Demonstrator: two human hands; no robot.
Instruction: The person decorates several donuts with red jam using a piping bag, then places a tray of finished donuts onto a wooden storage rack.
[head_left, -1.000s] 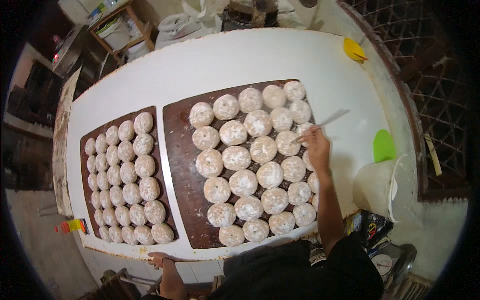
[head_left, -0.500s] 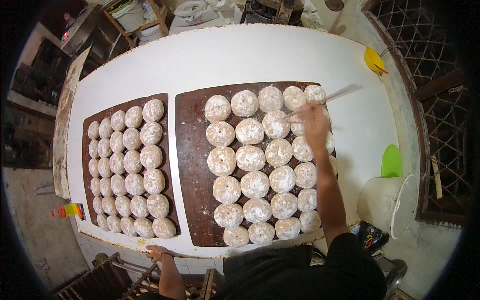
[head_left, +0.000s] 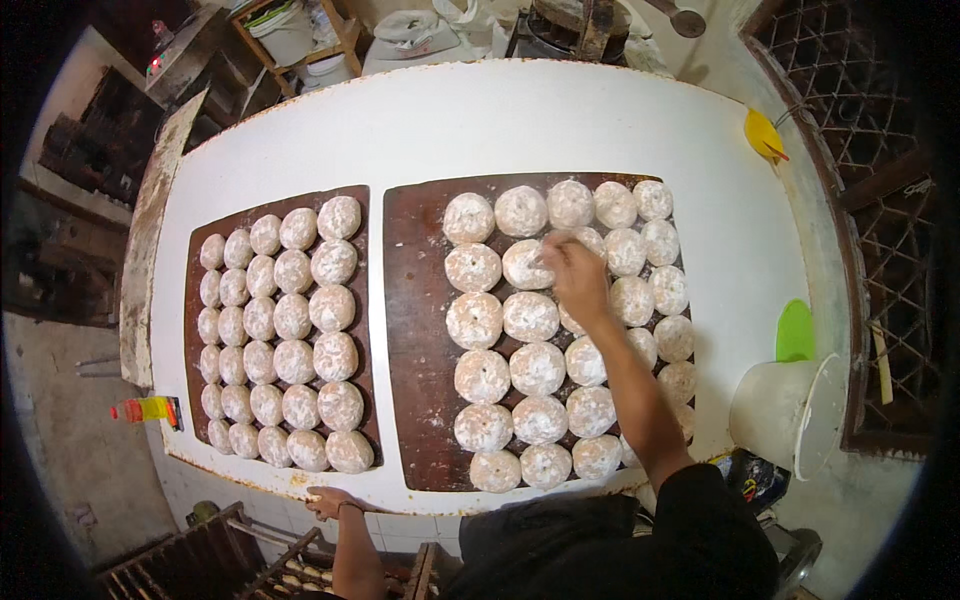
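Note:
Rows of round dough balls (head_left: 475,320), dusted with flour, sit on the brown wooden board (head_left: 418,340) at the right. Some have a small dark hole on top. Above the upper rows, my right hand (head_left: 578,270) is closed in a pinch, its fingertips over a ball in the second row. The thin stick it held a moment ago is now too blurred or hidden to make out. At the table's front edge my left hand (head_left: 327,503) rests with nothing in it, fingers out. Smaller-looking floured dough balls (head_left: 292,316) fill a second brown board (head_left: 372,400) on the left.
Both boards lie on a white table (head_left: 480,120) with rusty edges. A white bucket (head_left: 775,410) and a green plastic piece (head_left: 796,330) stand at the right; a yellow object (head_left: 765,134) is at the far right corner. A yellow-and-red item (head_left: 147,409) lies at the left edge.
My right hand has moved left across the balls, and the stick, seen slanting from it before, no longer shows clearly. My left hand stays at the table edge. The view has shifted slightly.

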